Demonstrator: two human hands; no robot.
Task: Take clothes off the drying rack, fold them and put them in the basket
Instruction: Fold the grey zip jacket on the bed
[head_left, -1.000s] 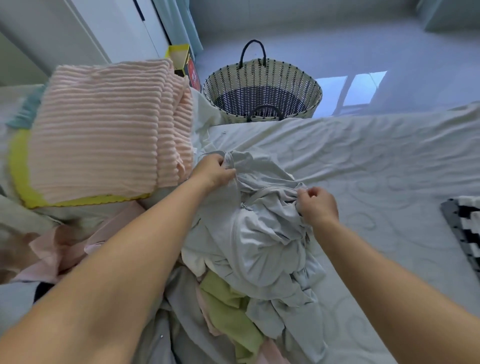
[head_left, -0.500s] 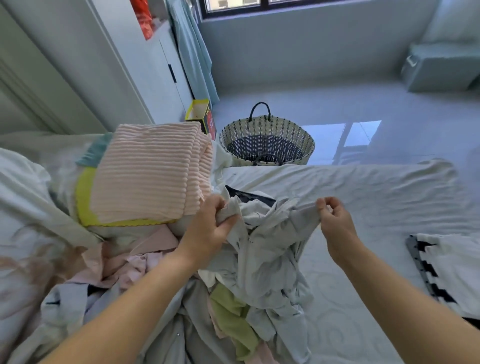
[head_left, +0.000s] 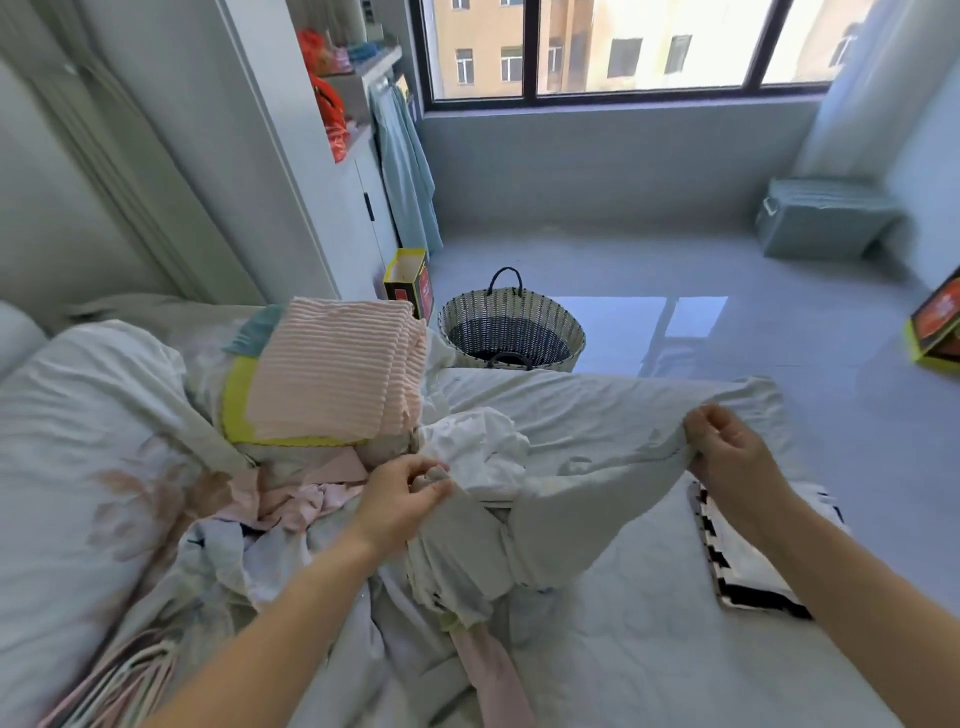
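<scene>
A pale grey garment (head_left: 561, 499) is stretched above the bed between both hands. My left hand (head_left: 402, 493) pinches one end of it at the middle of the view. My right hand (head_left: 727, 447) grips the other end, out to the right and slightly higher. The garment's lower part hangs down onto a heap of loose clothes (head_left: 322, 551) on the bed. A woven basket (head_left: 511, 332) with dark handles stands on the floor beyond the bed's far edge; its inside looks dark.
A folded pink ribbed blanket (head_left: 337, 379) lies on a yellow-edged cloth at the left. A black-and-white patterned cloth (head_left: 748, 561) lies folded on the bed at right. A yellow box (head_left: 408, 278) stands beside the basket by a white cupboard (head_left: 332, 208). A white cloth (head_left: 478, 447) lies crumpled behind the garment.
My hands have moved apart, the right one far to the right, pulling the grey garment out long. The view has tilted up, showing the window and more floor.
</scene>
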